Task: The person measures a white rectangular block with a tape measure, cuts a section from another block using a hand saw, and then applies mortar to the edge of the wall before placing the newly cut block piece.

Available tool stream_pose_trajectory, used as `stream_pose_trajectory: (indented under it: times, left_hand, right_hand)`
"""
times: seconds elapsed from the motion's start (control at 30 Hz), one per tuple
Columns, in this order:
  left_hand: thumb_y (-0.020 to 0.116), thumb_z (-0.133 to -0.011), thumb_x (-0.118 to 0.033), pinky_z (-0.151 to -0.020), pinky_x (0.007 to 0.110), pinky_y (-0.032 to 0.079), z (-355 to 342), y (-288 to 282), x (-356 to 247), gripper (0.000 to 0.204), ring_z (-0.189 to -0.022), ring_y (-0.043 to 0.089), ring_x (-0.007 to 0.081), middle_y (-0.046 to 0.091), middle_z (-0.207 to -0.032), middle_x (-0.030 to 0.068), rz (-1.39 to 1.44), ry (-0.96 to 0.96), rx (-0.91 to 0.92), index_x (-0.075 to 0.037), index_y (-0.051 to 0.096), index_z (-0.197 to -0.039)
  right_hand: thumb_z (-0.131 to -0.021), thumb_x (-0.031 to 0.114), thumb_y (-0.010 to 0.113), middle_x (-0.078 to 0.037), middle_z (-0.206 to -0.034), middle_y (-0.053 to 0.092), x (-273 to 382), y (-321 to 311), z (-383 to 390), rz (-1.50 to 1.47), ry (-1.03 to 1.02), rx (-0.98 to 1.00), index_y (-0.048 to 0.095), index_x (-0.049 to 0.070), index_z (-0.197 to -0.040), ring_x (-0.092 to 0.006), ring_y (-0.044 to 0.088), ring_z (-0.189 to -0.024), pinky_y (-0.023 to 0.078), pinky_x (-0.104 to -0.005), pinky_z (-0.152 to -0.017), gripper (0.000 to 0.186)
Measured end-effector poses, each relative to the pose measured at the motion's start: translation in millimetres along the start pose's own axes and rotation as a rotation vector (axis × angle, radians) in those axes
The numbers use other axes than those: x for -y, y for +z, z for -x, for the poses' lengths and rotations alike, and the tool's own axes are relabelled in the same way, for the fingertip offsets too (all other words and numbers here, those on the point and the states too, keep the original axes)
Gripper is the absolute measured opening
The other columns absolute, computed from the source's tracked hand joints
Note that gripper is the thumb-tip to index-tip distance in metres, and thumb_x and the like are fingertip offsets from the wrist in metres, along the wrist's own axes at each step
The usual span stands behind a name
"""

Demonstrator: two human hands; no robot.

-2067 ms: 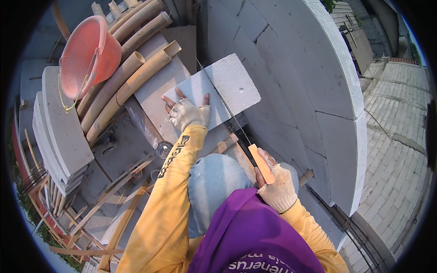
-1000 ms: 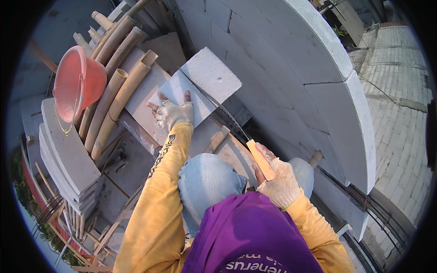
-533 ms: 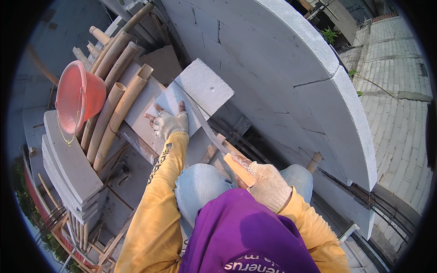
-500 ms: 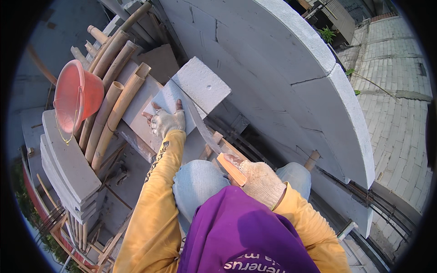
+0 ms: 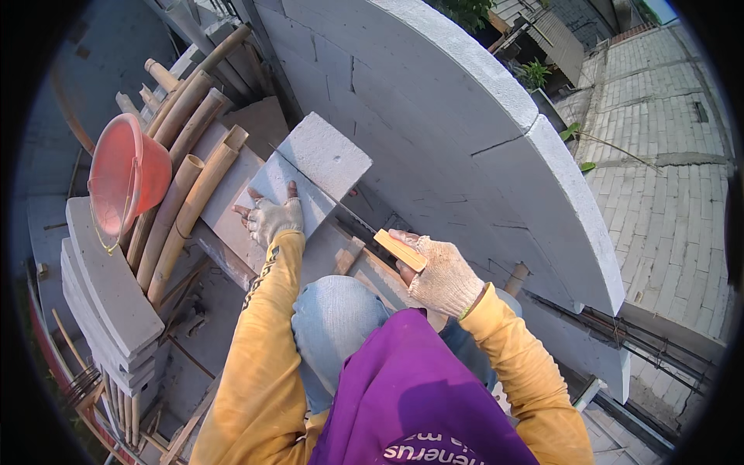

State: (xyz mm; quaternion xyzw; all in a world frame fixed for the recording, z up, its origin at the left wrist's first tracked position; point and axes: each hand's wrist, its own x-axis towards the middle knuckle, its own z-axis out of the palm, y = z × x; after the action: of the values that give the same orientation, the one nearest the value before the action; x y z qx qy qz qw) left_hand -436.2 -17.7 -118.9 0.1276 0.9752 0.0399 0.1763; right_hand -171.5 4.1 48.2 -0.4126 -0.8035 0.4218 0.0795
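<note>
A pale grey block (image 5: 310, 174) is pressed flat under the gloved left hand (image 5: 271, 219), fingers spread, at the near edge of a board laid beside bamboo poles (image 5: 182, 205). A saw's wooden handle (image 5: 400, 249) is gripped by the gloved right hand (image 5: 442, 275); its thin blade, hard to make out, is sunk in the block's cut, and the board's near end is hidden by a knee

grey block (image 5: 322, 159) flat, saw (image 5: 341, 213) cutting across.
</note>
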Motion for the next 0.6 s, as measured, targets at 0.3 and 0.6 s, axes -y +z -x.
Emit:
stream_pose_trajectory:
  times: [0.3,0.6]
  left_hand:
    - [0.061,-0.086,-0.08,-0.126,0.057,0.027,-28,-3,11,0.11,-0.157,0.024,0.0483,0.009,-0.173,0.0308,0.019,0.079,-0.077,-0.017,0.026,-0.169]
    - [0.06,-0.087,-0.08,-0.124,0.06,0.029,-33,1,17,0.111,-0.156,0.024,0.0518,0.006,-0.174,0.0305,-0.002,0.067,-0.037,-0.014,0.025,-0.169]
  right_hand:
    - [-0.087,0.007,0.062,-0.023,-0.126,0.07,10,60,-27,0.112,-0.019,0.029,0.063,-0.006,-0.13,-0.0379,0.072,-0.103,0.06,-0.0414,-0.091,0.045]
    - [-0.087,0.007,0.063,-0.025,-0.128,0.069,23,35,-32,0.125,-0.072,0.065,0.061,-0.005,-0.136,-0.0382,0.07,-0.113,0.057,-0.0406,-0.101,0.05]
